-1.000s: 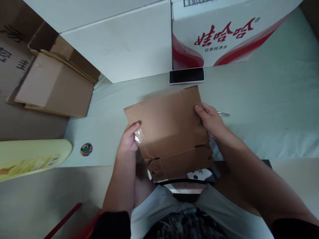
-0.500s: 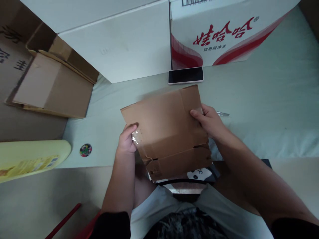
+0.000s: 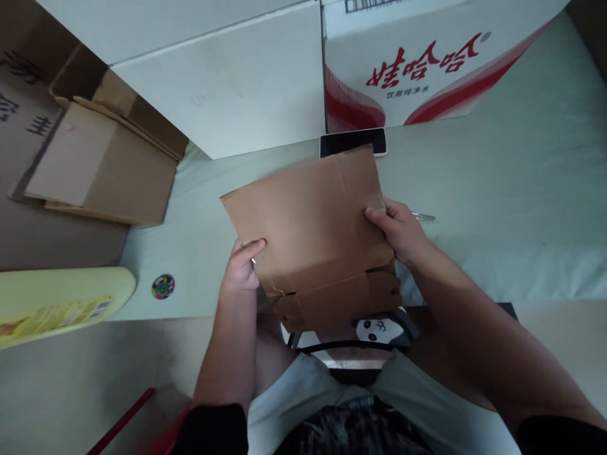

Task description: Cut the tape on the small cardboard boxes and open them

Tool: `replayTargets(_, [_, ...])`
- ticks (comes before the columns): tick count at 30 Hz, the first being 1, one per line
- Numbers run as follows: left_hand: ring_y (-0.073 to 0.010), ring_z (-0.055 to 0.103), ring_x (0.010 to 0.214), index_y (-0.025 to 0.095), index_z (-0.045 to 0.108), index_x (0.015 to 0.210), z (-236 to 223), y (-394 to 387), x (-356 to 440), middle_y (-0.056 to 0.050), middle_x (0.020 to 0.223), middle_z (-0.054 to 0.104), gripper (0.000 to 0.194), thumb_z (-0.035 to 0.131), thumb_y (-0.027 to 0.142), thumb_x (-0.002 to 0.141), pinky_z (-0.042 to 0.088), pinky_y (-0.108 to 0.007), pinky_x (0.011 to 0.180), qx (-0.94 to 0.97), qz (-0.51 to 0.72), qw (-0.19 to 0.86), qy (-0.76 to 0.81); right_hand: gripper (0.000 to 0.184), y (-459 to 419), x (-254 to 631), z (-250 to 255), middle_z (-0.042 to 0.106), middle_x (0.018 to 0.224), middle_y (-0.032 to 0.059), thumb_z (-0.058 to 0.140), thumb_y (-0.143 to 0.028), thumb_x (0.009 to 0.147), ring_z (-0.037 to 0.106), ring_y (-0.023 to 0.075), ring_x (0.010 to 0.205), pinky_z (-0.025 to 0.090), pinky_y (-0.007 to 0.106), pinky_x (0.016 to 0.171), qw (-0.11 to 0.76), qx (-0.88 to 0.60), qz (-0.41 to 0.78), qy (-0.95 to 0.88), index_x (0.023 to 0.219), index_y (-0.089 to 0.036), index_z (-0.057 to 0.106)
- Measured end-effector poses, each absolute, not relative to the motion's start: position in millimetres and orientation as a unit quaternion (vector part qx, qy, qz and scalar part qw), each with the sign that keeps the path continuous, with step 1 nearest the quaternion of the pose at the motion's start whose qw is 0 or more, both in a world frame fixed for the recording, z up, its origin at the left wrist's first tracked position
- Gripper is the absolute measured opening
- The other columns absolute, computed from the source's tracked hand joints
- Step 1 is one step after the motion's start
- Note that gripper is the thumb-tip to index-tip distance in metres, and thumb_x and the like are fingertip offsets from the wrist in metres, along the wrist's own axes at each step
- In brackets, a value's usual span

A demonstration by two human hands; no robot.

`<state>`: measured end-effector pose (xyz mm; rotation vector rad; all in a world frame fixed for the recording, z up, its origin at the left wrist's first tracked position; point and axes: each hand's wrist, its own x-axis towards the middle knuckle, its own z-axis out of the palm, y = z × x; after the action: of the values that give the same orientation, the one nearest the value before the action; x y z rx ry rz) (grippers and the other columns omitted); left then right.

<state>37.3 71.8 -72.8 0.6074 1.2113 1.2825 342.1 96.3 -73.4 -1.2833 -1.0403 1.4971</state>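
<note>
A flattened brown cardboard box (image 3: 313, 221) is held up between my two hands above my lap, tilted. My left hand (image 3: 244, 264) grips its left edge, thumb on the near face and fingers hidden behind. A scrap of clear tape shows by that thumb. On the right edge, my right hand (image 3: 398, 229) pinches the cardboard in the same way, its fingers mostly behind. Slots and a creased flap run along the lower end. Just beyond the right hand, a thin metal tool (image 3: 423, 217) lies on the sheet, partly hidden.
A phone (image 3: 353, 141) lies against white cartons (image 3: 265, 95), partly covered by the cardboard. A red-and-white water carton (image 3: 398, 76) stands behind. Brown boxes (image 3: 114, 164), a yellow bottle (image 3: 66, 303) and a round patterned disc (image 3: 163, 286) are at left. A panda-print item (image 3: 379, 330) sits below.
The cardboard has moved slightly up and away from me, now overlapping the phone and uncovering more of the panda print. My left thumb lies further over its face, hiding most of the tape.
</note>
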Motion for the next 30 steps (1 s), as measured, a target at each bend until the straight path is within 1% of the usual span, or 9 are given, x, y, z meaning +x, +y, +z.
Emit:
replayTargets(3, [-0.0344,0.085,0.087,0.019,0.078,0.086,-75,76,34,-0.007,0.081,0.085,0.038,0.097,0.031,0.055,0.073,-0.045,0.089,0.247,0.571,0.588,0.517,0.038,97,342,-70,0.07,0.083,-0.0002,0.083,-0.056,0.074,0.06,0.0175,0.077,0.045,0.03,0.07,0.439,-0.51,0.616,-0.41,0.086,-0.023,0.069])
replayTargets(5, [-0.0324,0.085,0.087,0.02,0.077,0.084,-77,77,32,-0.007,0.084,0.085,0.036,0.096,0.03,0.056,0.072,-0.045,0.093,0.231,0.596,0.572,0.515,0.034,97,343,-68,0.067,0.08,-0.0012,0.082,-0.053,0.073,0.058,0.0158,0.075,0.042,0.029,0.07,0.438,-0.51,0.62,-0.406,0.083,-0.023,0.068])
replayTargets(8, [-0.0341,0.084,0.097,0.019,0.076,0.083,-79,78,30,-0.007,0.087,0.085,0.034,0.095,0.029,0.057,0.069,-0.048,0.102,0.22,0.612,0.557,0.517,0.033,98,344,-65,0.06,0.074,-0.0025,0.08,-0.051,0.072,0.051,0.0134,0.07,0.037,0.029,0.068,0.441,-0.514,0.613,-0.408,0.076,-0.022,0.065])
replayTargets(10, [-0.0364,0.083,0.106,0.019,0.076,0.084,-79,79,30,-0.008,0.087,0.085,0.034,0.095,0.03,0.058,0.067,-0.049,0.106,0.219,0.619,0.55,0.517,0.032,98,345,-64,0.059,0.074,-0.0023,0.078,-0.051,0.073,0.05,0.0138,0.069,0.037,0.029,0.067,0.443,-0.515,0.61,-0.409,0.076,-0.023,0.064])
replayTargets(12, [-0.0361,0.082,0.105,0.019,0.077,0.085,-78,79,30,-0.009,0.088,0.084,0.036,0.095,0.03,0.056,0.066,-0.049,0.107,0.212,0.627,0.543,0.517,0.031,98,346,-63,0.06,0.076,-0.0016,0.076,-0.052,0.073,0.051,0.0149,0.071,0.038,0.03,0.068,0.442,-0.518,0.607,-0.41,0.079,-0.023,0.065])
replayTargets(17, [-0.0292,0.081,0.086,0.019,0.076,0.083,-75,81,32,-0.007,0.087,0.084,0.038,0.095,0.03,0.053,0.068,-0.048,0.1,0.195,0.642,0.528,0.52,0.031,99,347,-62,0.058,0.073,-0.0019,0.074,-0.053,0.074,0.051,0.0156,0.07,0.041,0.032,0.07,0.44,-0.533,0.593,-0.413,0.078,-0.024,0.064])
replayTargets(21, [-0.0268,0.08,0.08,0.019,0.077,0.082,-74,82,31,-0.006,0.089,0.084,0.035,0.094,0.029,0.053,0.069,-0.046,0.093,0.187,0.646,0.523,0.524,0.03,99,347,-62,0.064,0.078,0.0003,0.072,-0.055,0.076,0.058,0.0184,0.075,0.047,0.034,0.074,0.44,-0.53,0.594,-0.415,0.08,-0.025,0.067])
replayTargets(24, [-0.026,0.079,0.078,0.019,0.077,0.083,-74,82,30,-0.006,0.087,0.084,0.035,0.093,0.029,0.054,0.07,-0.044,0.091,0.192,0.646,0.517,0.527,0.03,99,347,-62,0.067,0.081,0.001,0.073,-0.055,0.078,0.062,0.02,0.078,0.051,0.036,0.079,0.44,-0.528,0.596,-0.415,0.081,-0.026,0.068])
replayTargets(30, [-0.0265,0.08,0.083,0.02,0.077,0.084,-72,83,31,-0.005,0.086,0.083,0.032,0.092,0.029,0.056,0.069,-0.044,0.093,0.203,0.651,0.513,0.521,0.031,98,348,-63,0.067,0.08,0.0007,0.074,-0.057,0.078,0.06,0.02,0.077,0.052,0.036,0.078,0.434,-0.531,0.596,-0.417,0.079,-0.026,0.069])
